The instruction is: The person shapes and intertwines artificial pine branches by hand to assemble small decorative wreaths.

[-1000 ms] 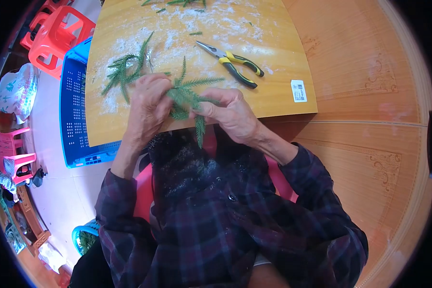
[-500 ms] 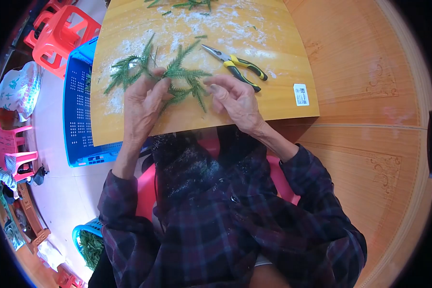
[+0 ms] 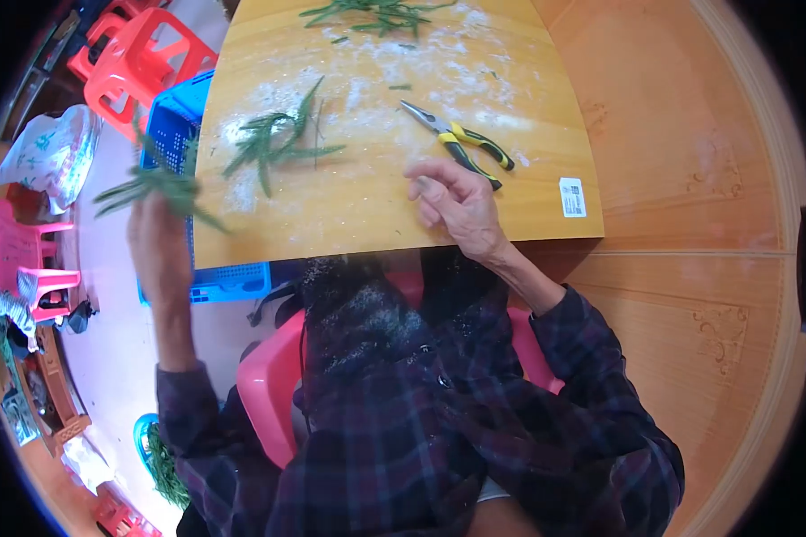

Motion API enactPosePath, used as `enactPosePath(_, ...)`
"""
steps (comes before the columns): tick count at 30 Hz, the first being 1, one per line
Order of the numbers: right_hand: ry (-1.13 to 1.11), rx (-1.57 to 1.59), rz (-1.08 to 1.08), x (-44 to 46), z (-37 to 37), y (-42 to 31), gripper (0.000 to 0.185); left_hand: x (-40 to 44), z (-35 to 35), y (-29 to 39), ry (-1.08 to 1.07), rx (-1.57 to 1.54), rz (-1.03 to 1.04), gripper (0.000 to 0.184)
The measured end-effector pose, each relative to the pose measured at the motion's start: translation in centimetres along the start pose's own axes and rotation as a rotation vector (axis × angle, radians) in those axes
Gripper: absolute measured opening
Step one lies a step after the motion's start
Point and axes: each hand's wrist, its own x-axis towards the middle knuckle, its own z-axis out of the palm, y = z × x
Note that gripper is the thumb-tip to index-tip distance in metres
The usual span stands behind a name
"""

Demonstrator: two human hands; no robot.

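Observation:
My left hand, slightly blurred, is closed on a green artificial pine sprig beyond the table's left edge, over the blue crate. My right hand hovers over the near part of the table, fingers curled and thumb against them; whatever they might hold is hidden. Just beyond it lie long-nose pliers with yellow and black handles. Another green pine sprig rests on the table's left side, beside a thin wire-like stem.
More green sprigs lie at the table's far edge, amid white flecks. A blue perforated crate stands left of and below the table. A teal basket of greenery is on the floor, with red stools at upper left. Wooden panelling borders the right.
My left hand has moved left off the table, carrying one sprig. The other sprig stays on the table. My right hand keeps nearly its place, and the view has shifted slightly.

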Motion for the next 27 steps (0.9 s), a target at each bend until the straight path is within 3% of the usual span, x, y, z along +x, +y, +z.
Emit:
enactPosePath(2, -0.003, 0.009, 0.008, 0.1, -0.1, -0.1, 0.019, 1.2, -7.3, 0.1, 0.059, 0.546, 0.157, 0.019)
enactPosePath(4, -0.006, 0.017, 0.016, 0.1, 0.0, -0.2, 0.018, 0.9, -11.3, 2.9, 0.179, 1.345, 0.185, 0.027)
enactPosePath(6, -0.008, 0.028, 0.018, 0.2, -0.1, 0.1, 0.018, 1.0, -23.6, 1.7, 0.316, 0.882, 0.035, 0.037)
enactPosePath(7, -0.007, 0.032, 0.019, 0.2, -0.2, 0.1, 0.018, -0.9, -25.6, 2.2, 0.417, 0.636, 0.074, 0.027)
enactPosePath(8, -0.008, 0.039, 0.021, 0.2, -0.2, 0.0, 0.019, -2.5, -26.7, 2.4, 0.587, 0.656, 0.116, 0.026)
enactPosePath(9, -0.01, 0.047, 0.024, 0.1, -0.1, -0.1, 0.019, -4.5, -37.7, 0.9, 0.599, 0.807, -0.003, 0.024)
enactPosePath(11, -0.003, 0.05, 0.022, 0.2, -0.1, -0.2, 0.019, -10.3, -47.0, 0.8, 0.83, 1.02, -0.288, 0.025)
enactPosePath(13, 0.013, 0.048, 0.027, 0.1, 0.1, 0.0, 0.019, -16.0, -45.7, 2.6, 0.999, 1.398, -0.511, 0.033)
enactPosePath(15, 0.006, 0.056, 0.034, 0.0, 0.1, 0.2, 0.02, -23.6, -56.1, 0.9, 1.097, 1.684, -0.488, 0.042)
enactPosePath(17, -0.01, 0.072, 0.008, 0.1, -0.1, 0.3, 0.019, -28.9, -55.8, 1.0, 0.982, 1.879, -0.755, 0.047)
enactPosePath(21, -0.004, 0.082, 0.009, 0.1, 0.0, 0.2, 0.019, -37.2, -53.8, 1.3, 0.967, 1.849, -1.157, 0.044)
enactPosePath(24, -0.007, 0.041, 0.001, 0.1, 0.0, 0.1, 0.018, -38.5, -52.5, 0.8, 0.938, 1.801, -1.264, 0.042)
enactPosePath(27, -0.017, 0.038, 0.01, 0.2, 0.1, -0.2, 0.017, -37.1, -51.9, 0.6, 0.924, 1.77, -1.223, 0.041)
